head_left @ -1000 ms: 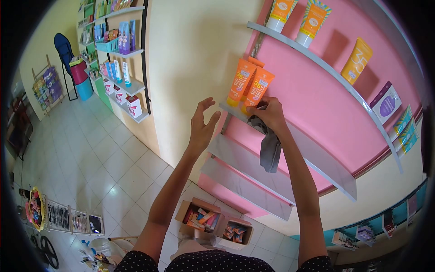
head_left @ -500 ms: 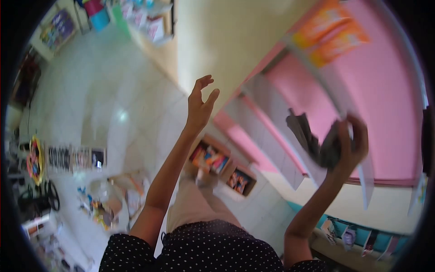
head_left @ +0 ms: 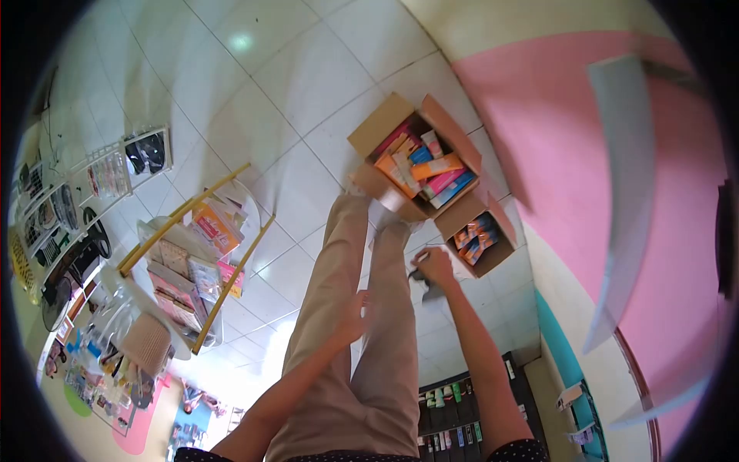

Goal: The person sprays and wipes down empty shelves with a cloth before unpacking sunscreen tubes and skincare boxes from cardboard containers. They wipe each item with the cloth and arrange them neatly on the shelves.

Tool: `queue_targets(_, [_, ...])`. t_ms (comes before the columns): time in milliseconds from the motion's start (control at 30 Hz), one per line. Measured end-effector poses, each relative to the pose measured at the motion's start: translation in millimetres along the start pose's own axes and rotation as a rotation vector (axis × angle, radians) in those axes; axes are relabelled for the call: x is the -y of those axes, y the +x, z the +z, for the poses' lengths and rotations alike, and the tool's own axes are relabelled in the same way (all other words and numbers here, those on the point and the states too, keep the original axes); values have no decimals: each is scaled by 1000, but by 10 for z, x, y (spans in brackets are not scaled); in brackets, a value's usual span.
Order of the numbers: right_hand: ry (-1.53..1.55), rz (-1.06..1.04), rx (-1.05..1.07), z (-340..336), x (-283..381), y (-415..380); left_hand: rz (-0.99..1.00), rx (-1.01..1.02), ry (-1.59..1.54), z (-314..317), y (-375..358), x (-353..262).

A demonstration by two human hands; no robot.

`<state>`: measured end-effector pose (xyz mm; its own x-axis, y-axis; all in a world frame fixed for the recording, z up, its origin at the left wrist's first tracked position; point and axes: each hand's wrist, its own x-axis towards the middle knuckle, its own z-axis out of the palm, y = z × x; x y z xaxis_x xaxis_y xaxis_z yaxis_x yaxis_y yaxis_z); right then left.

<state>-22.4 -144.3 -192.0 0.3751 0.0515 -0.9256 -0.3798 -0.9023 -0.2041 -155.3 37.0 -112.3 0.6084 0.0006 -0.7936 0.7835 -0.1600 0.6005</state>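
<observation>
My right hand [head_left: 435,267] is closed around a dark grey cloth [head_left: 433,291], which hangs below the fingers beside my right leg. My left hand [head_left: 354,317] is in front of my trousers [head_left: 323,362], slightly blurred, and its fingers are hard to make out. Just beyond my feet stands an open cardboard box [head_left: 372,132] holding several colourful cartons and tubes [head_left: 437,167]. A smaller open cardboard box [head_left: 499,262] is beside it, nearest to my right hand, with small orange-and-blue packs [head_left: 477,237] inside.
At right, a pale shelf board [head_left: 625,177] juts from the pink wall [head_left: 546,108]. On the left are a yellow-edged rack [head_left: 239,285] with packaged goods and a white wire rack [head_left: 115,158]. Dark shelving with products [head_left: 450,416] appears at the bottom. The floor is tiled [head_left: 277,85].
My view has tilted down from the pink shelves to the floor boxes. Both hands have come down, the right still with the cloth. The left was raised with its fingers apart.
</observation>
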Motion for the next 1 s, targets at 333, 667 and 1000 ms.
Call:
queue_targets(333, [1042, 298, -505, 172, 7, 2341, -108, 110, -118, 203, 537, -15])
queue_targets(667, [1392, 272, -46, 68, -196, 2314, -252, 117, -204, 40, 600, -83])
queue_targets(1000, [708, -378, 510, 40, 573, -153, -155, -50, -695, -224, 664, -291])
